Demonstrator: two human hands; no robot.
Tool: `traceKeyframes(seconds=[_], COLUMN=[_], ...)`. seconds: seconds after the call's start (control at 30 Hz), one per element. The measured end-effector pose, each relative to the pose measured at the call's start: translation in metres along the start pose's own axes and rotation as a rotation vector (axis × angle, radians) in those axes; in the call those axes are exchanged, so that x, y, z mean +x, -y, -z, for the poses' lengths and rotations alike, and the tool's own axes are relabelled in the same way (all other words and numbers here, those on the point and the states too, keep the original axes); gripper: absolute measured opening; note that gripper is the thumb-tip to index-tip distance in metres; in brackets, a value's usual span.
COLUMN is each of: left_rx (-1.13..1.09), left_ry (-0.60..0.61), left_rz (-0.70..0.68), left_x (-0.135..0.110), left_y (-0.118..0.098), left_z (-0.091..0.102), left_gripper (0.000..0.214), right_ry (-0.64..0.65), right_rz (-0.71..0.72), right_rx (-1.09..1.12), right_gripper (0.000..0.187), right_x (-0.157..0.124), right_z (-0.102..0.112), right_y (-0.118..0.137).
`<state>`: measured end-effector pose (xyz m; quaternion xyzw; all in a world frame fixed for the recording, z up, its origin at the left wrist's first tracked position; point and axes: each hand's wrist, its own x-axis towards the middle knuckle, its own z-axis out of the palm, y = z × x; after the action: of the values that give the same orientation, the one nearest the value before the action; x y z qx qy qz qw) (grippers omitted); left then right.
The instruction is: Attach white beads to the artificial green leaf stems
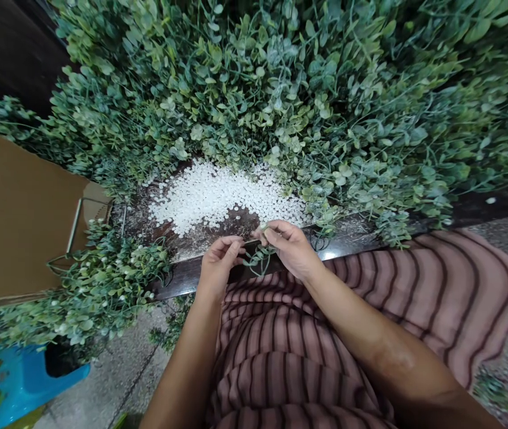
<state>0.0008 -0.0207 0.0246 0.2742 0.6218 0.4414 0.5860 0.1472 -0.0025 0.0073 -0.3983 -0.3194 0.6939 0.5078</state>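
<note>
Both hands meet at the near edge of a dark worktop (pixel 182 281), over the person's lap. The worktop is a long, dark, glossy slab that runs across the head view, its bare patch dusted with pale specks. Most of it is buried under a big heap of green leafy stems (pixel 307 89). Below it lies a grey speckled floor (pixel 115 369). A brown cardboard sheet (pixel 16 220) lies to the left, and a blue plastic stool (pixel 16 381) stands in the lower left corner. A pink cloth with dark stripes (pixel 325 339) covers the lap.

The left hand (pixel 218 262) comes up from below with the forearm nearly straight and its fingers bunched together, tips pointing right. Whether they grip anything is too small to tell. The right hand (pixel 292 247) reaches in from the lower right, wrist bent, thumb and fingers pinching the top of a small green sprig (pixel 258 257), which hangs just between the two hands at the worktop's edge.

Counted: two hands, one sprig in hand, one pile of small white beads (pixel 218 196) just beyond the fingertips, too many to number. There are two masses of foliage, the big heap and a smaller clump with white buds (pixel 102 286) at the left end.
</note>
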Motion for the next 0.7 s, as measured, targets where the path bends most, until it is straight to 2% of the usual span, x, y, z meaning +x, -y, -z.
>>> traceKeyframes(seconds=[0.1,0.2,0.27,0.33,0.47,0.7], left_rx=[0.061,-0.026,-0.077,-0.113,-0.156,-0.001], left_ry=[0.100,0.208,0.218,0.185,0.073,-0.058], left_rz=[0.096,0.204,0.217,0.177,0.051,-0.133], left_x=[-0.016,-0.026,-0.026,-0.024,-0.019,-0.021], left_y=[-0.001,0.000,0.000,0.000,-0.004,-0.009], left_z=[-0.002,-0.009,-0.012,-0.010,0.003,0.012], left_gripper=[0.045,0.056,0.054,0.049,0.044,0.040], right_ry=[0.016,0.085,0.124,0.134,0.070,0.111], right_rz=[0.026,0.055,0.086,0.123,0.154,0.101], right_rx=[0.074,0.067,0.042,0.031,0.081,0.056], right_gripper=[0.033,0.030,0.026,0.022,0.018,0.020], right_x=[-0.002,-0.005,-0.007,-0.008,-0.008,-0.010], right_z=[-0.001,-0.002,-0.001,0.001,0.005,0.001], right_y=[0.006,0.010,0.013,0.017,0.024,0.021])
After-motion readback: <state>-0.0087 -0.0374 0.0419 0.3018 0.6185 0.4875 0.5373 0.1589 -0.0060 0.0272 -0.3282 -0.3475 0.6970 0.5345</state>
